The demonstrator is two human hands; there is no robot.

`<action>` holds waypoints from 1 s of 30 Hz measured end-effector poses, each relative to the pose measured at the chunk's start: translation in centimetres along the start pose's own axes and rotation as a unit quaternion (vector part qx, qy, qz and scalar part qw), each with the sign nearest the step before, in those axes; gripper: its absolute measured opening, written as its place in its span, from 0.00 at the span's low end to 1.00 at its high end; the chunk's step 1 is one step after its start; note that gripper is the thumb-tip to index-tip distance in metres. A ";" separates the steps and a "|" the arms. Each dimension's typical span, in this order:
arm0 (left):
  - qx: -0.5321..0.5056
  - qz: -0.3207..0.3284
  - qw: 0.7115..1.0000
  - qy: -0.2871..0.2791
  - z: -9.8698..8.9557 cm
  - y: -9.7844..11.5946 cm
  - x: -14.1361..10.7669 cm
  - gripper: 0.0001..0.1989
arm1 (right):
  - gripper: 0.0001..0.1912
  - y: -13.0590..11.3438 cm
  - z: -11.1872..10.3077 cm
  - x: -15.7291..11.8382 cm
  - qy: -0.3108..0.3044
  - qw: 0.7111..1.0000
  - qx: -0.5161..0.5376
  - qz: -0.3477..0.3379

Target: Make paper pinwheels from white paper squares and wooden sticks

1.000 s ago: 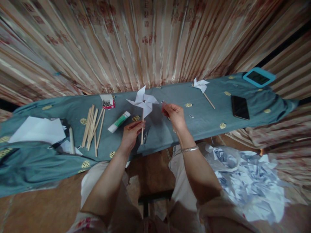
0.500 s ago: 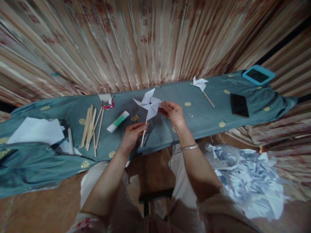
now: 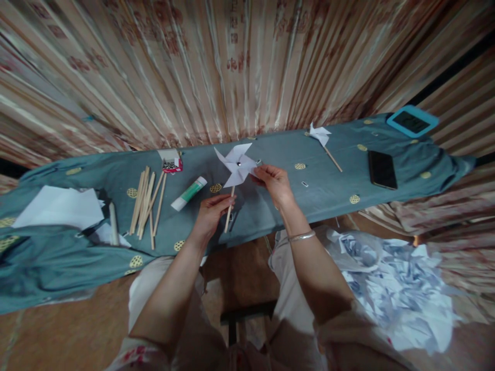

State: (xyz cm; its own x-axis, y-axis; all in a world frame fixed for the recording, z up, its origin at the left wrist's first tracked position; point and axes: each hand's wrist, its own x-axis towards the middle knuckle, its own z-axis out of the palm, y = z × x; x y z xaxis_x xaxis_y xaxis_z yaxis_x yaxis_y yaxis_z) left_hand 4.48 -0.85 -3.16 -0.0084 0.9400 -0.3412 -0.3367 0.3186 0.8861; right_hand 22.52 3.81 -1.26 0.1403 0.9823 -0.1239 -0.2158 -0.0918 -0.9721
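A white paper pinwheel (image 3: 237, 166) with a dark pin at its centre is held up over the cloth-covered table. Its wooden stick (image 3: 229, 214) is pinched between the thumb and fingers of my left hand (image 3: 211, 214). My right hand (image 3: 274, 183) is at the wheel's right side, its closed fingertips on the edge of a paper blade. Left of the pinwheel lies a glue stick (image 3: 189, 194) with a green label. Beyond it, a small open red box (image 3: 172, 165) holds pins.
Several wooden sticks (image 3: 145, 203) and white paper sheets (image 3: 62, 207) lie on the left. At the right are another pinwheel (image 3: 320, 135), a black phone (image 3: 382, 169) and a blue-framed digital clock (image 3: 412, 121). A clear bag of crumpled paper (image 3: 402, 288) stands on the floor.
The pinwheel's blades have turned slightly about the pin, with my right fingertips at a blade's edge. My left hand keeps its grip on the stick.
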 end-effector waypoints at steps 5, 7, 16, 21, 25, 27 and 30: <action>-0.007 -0.001 1.000 0.011 0.1 0.1 0.0 0.24 | 0.18 0.1 0.4 -0.1 -0.012 0.999 -0.029 0.010; -0.010 0.004 1.000 0.012 0.1 0.1 0.1 0.24 | 0.19 0.2 0.6 -0.3 -0.021 0.999 -0.031 0.017; -0.013 0.013 1.000 0.022 0.1 -0.1 0.3 0.23 | 0.23 0.0 1.5 -1.0 -0.059 0.997 -0.052 0.014; -0.015 0.013 1.000 0.018 0.1 0.0 0.3 0.23 | 0.24 0.2 1.8 -1.2 -0.079 0.996 -0.044 0.019; -0.020 0.012 1.000 0.018 0.1 -0.1 0.3 0.23 | 0.25 0.3 2.0 -1.3 -0.089 0.995 -0.051 0.015; -0.024 0.011 0.999 0.019 0.1 -0.1 0.3 0.23 | 0.24 0.4 2.1 -1.4 -0.094 0.994 -0.052 0.013; -0.027 0.008 0.999 0.018 0.1 -0.2 0.3 0.22 | 0.22 0.5 2.3 -1.6 -0.103 0.993 -0.050 0.012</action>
State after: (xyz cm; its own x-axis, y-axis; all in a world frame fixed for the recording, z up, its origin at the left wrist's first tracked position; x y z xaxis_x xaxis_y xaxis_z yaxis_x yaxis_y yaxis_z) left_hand 4.65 -0.65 -3.35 -0.0479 0.9397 -0.3386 -0.3873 0.2950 0.8735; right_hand 20.02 2.61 -1.06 -0.0669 0.9912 -0.1138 -0.1181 -0.1212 -0.9856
